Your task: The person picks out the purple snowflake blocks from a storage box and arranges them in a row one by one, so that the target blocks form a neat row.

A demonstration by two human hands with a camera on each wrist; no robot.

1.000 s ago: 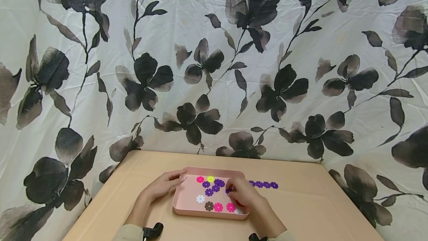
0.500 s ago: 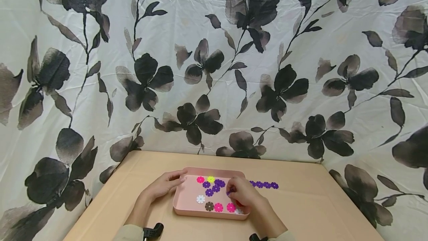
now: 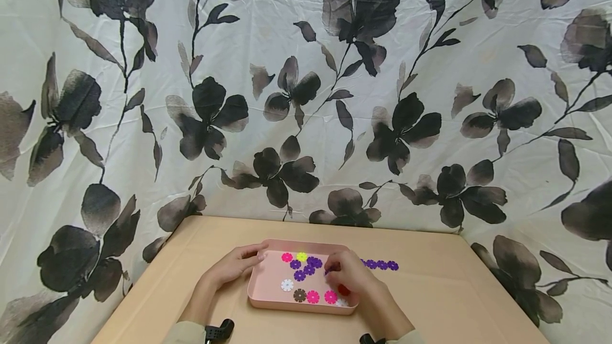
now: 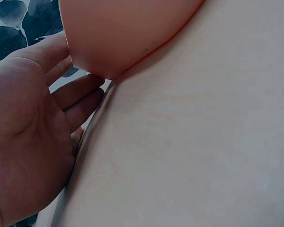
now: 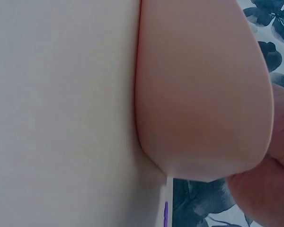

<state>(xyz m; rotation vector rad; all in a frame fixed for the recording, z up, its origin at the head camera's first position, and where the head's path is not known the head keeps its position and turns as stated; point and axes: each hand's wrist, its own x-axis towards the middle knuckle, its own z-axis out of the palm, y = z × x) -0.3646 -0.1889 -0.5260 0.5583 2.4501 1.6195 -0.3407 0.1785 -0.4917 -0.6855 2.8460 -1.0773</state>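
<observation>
A pink tray [image 3: 255, 285] lies on the table with several flower-shaped plastic discs in it. My left hand [image 3: 230, 266] holds the tray's left side, thumb at the rim and fingers against the outer wall in the left wrist view. Over the tray's right part, my right hand [image 3: 351, 272] pinches a purple flower disc [image 3: 327, 272], mostly hidden by the fingers. A red disc [image 3: 343, 290] shows just below that hand. In the right wrist view, the tray wall [image 5: 203, 94] covers most of the hand [image 5: 260, 194].
Inside the tray lie purple discs [image 3: 299, 275], a yellow disc [image 3: 301, 256], a white disc [image 3: 287, 285], a brown disc [image 3: 299, 295] and pink discs [image 3: 313, 297]. A row of purple discs [image 3: 381, 265] lies on the table [image 3: 430, 291] right of the tray. Behind hangs a floral cloth [image 3: 306, 121].
The right hand has shifted slightly and turned, and the red disc now shows beneath it. The left hand and the tray stay put.
</observation>
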